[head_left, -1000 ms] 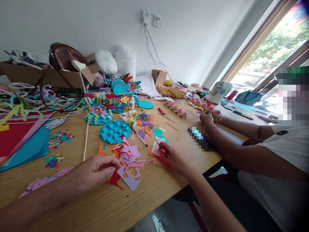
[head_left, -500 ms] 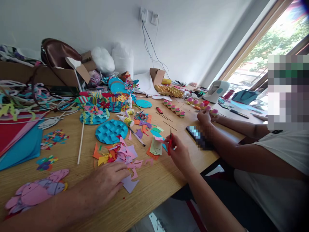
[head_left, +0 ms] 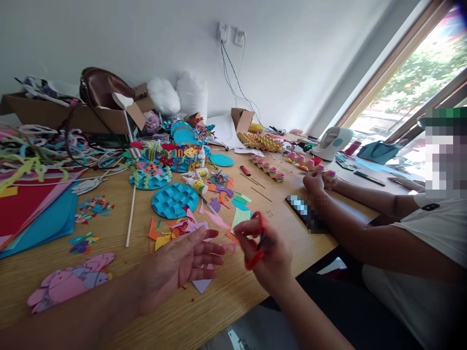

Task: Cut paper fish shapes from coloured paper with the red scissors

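My left hand (head_left: 182, 260) is raised over the paper offcuts, palm turned to the right and fingers apart, holding nothing. Red-handled scissors (head_left: 258, 253) hang in my right hand (head_left: 268, 255), the handles round its fingers. A blurred pink paper strip (head_left: 218, 220) runs to my right fingertips and seems pinched there. Beneath my left hand lies a lilac scrap (head_left: 202, 285). Several pink offcuts (head_left: 190, 224) lie behind it. Pale green paper (head_left: 241, 216) rests on the table behind my right hand. Pink and lilac paper fish (head_left: 62, 287) form a pile at the left.
A woven blue paper disc (head_left: 175, 200), glue bottles (head_left: 197, 184) and a pen (head_left: 207, 204) lie beyond my hands. Stacked coloured sheets (head_left: 47, 223) are at the left. On the right, a co-worker's hand (head_left: 314, 182) handles painted egg-carton pieces (head_left: 330, 176) near a phone (head_left: 302, 209).
My left hand has lifted off the lilac scrap and turned palm sideways. My right hand has come closer with the scissors and pink strip, away from the green paper. The view has shifted slightly.
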Tool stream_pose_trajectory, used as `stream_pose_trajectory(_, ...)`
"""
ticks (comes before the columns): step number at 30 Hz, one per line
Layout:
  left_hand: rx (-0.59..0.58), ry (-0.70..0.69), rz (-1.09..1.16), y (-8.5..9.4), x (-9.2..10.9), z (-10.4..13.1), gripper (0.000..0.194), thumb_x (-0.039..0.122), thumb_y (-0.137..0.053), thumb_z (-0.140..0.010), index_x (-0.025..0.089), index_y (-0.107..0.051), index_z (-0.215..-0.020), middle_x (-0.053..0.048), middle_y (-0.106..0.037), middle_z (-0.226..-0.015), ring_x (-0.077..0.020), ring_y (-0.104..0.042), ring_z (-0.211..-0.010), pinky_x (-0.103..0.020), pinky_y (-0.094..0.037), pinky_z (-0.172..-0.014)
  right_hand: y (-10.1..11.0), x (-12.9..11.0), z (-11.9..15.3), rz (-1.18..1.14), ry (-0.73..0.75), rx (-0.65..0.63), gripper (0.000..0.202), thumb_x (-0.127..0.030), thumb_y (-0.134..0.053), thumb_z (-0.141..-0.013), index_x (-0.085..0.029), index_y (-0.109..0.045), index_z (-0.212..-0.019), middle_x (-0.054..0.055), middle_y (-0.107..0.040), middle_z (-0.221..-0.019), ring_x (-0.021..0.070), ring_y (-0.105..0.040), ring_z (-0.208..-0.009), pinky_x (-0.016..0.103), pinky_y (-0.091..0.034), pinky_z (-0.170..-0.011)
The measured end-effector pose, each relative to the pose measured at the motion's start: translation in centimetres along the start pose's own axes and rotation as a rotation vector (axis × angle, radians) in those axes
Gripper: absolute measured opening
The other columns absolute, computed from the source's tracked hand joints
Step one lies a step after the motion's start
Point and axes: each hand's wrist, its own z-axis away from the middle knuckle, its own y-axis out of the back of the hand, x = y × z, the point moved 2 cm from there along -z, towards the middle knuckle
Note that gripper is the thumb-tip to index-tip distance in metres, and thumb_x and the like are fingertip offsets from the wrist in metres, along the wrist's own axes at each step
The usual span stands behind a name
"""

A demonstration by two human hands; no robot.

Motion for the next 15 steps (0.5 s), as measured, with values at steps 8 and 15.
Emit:
stream_pose_trajectory(8, 0.239, -0.065, -0.005, 1.7, -0.8, -0.2, 0.012, 0.026, -0.065, -0.080, 0.015, -0.067, -0.083, -0.005, -0.073, -0.078, -0.0159, -0.067, -0.071, -0.025, -0.052, -0.066, -2.3, -0.4, 2.0, 0.086, 0.100, -0.258, 0.009, -0.017, -0.051, -0.084, -0.020, -0.057, -0.079, 0.005, -0.062, -0.070, 0.0179, -0.057, -0.064, 0.027, -0.044, -0.058)
stream_pose_trajectory(15, 0.269, 0.000, -0.091, 3.8, -0.5, 1.4, 0.017, 0.029, -0.075, -0.069, 0.015, -0.070, -0.079, -0.006, -0.076, -0.078, -0.0171, -0.068, -0.071, -0.024, -0.053, -0.062, 1.4, 7.9, 0.7, 0.523, -0.402, -0.530, 0.027, -0.013, -0.056, -0.076, -0.017, -0.061, -0.102, 0.004, -0.063, -0.074, 0.0184, -0.054, -0.065, 0.025, -0.035, -0.057)
